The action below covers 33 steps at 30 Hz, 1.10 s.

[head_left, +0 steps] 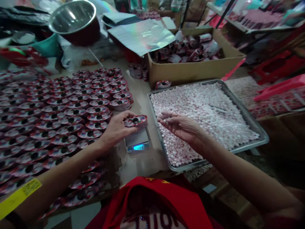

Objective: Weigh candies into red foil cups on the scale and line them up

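Note:
My left hand (118, 127) grips a small oval container (135, 121) with a dark round hole in its top, held over a small digital scale (137, 140) with a lit blue display. Whether the container rests on the scale is hard to tell. Over the left part of a metal tray (262, 139) is my right hand (177, 125), palm turned up and fingers curled together around something small and pale. The tray holds a thick layer of small whitish-pink pieces (195, 98). Rows of similar oval containers (71, 111) cover the table's left side.
Behind the tray, a cardboard box (190, 68) holds many packets, with silvery sheets (143, 36) lying over its left corner. A metal bowl (73, 19) stands at the back left. Red plastic stools (278, 65) are at the right.

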Each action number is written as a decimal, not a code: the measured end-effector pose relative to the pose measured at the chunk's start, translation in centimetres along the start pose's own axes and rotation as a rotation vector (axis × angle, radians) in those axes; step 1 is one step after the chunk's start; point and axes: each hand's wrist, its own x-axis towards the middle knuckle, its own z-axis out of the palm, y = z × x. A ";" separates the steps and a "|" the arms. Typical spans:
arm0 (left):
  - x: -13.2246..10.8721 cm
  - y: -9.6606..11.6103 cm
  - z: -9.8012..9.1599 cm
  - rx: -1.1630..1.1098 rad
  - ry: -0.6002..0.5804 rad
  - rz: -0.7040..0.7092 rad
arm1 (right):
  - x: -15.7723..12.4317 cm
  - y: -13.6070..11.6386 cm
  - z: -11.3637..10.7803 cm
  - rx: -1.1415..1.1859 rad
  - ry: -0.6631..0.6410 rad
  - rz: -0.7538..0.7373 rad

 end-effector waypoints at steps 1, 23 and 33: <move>-0.8 -0.7 -0.1 -0.004 -0.027 -0.022 | 0.2 0.1 0.1 -0.039 -0.031 -0.005; -5.4 -0.1 -5.7 0.261 0.193 0.118 | 1.0 0.3 4.9 -0.586 -0.215 0.034; -5.5 1.1 -5.5 0.283 0.231 0.167 | 0.9 -0.2 4.3 -0.680 -0.216 0.015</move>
